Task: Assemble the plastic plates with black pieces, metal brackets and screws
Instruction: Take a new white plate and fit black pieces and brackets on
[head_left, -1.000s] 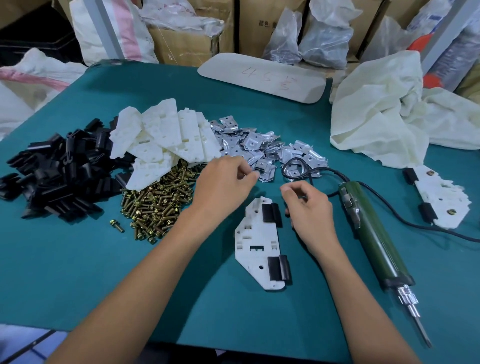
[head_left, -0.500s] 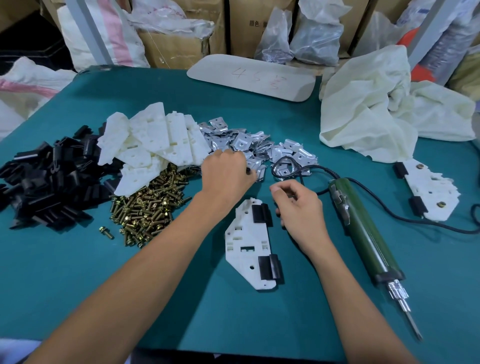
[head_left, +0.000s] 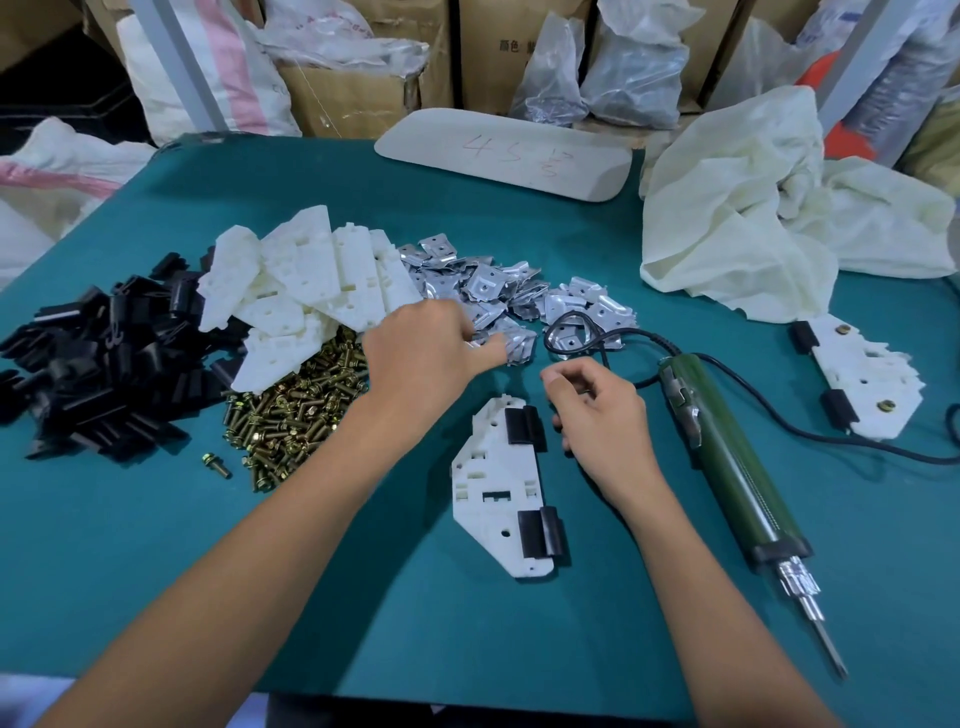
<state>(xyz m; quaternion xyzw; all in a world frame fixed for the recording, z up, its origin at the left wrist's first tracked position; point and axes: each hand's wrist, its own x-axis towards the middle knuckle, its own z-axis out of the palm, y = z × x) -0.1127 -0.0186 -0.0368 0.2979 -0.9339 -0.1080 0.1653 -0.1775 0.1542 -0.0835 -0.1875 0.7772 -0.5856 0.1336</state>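
Two bare forearms come in from the bottom edge of the green desk (head_left: 156, 571). Between them a white plastic plate (head_left: 488, 483) lies flat, with two black pieces (head_left: 540, 532) clipped on its right edge, one at the near end and one at the far end. To its right an electric screwdriver (head_left: 727, 457) with a green body lies on the desk, its bit pointing toward the person.

The right hand (head_left: 608, 421) sits between the plate's far right corner and the screwdriver. Its fingers (head_left: 561, 376) are curled in, thumb against forefinger, and I cannot tell whether they pinch anything.

Left of the plate is a heap of brass-coloured screws (head_left: 296, 415), with one stray screw (head_left: 217, 465) lying apart from it. Farther left is a pile of loose black parts (head_left: 104, 374), and behind the screws a stack of white plates (head_left: 311, 280).

The left hand (head_left: 426, 358) is stretched over the screws to the near edge of the metal brackets (head_left: 483, 286). Its bent fingers (head_left: 491, 349) touch the heap, but they are blurred and I cannot tell if they grip one. The screwdriver's black cable (head_left: 644, 335) loops over the brackets.

Far right, well apart, lies a finished plate (head_left: 862, 379) with black pieces and two screws fitted. Beyond it are a crumpled cream cloth (head_left: 753, 218), a pale board (head_left: 509, 156) with red writing, cardboard boxes (head_left: 363, 93) and plastic bags (head_left: 623, 67).
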